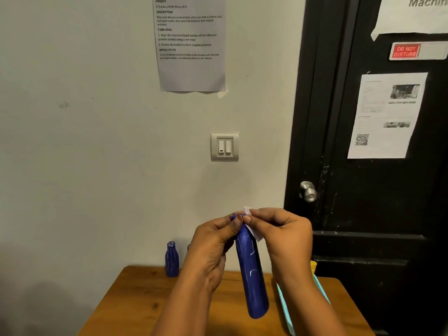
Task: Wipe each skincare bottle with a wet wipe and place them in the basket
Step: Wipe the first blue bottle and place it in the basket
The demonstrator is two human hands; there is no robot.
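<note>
A tall blue skincare bottle (252, 272) is held up above the wooden table (135, 301), its base towards me and its top away. My left hand (211, 248) grips the bottle near its neck. My right hand (281, 234) pinches a white wet wipe (252, 226) against the bottle's top. A smaller blue bottle (172, 259) stands upright at the table's back edge, and the tip of another bottle (188, 247) peeks out behind my left hand. A light blue basket (286, 304) lies on the table's right side, mostly hidden under my right forearm.
A pale wall with a taped instruction sheet (191, 44) and a light switch (225, 147) rises behind the table. A black door (378, 166) with a metal knob (308, 191) stands to the right. Something yellow (313, 265) shows behind the basket.
</note>
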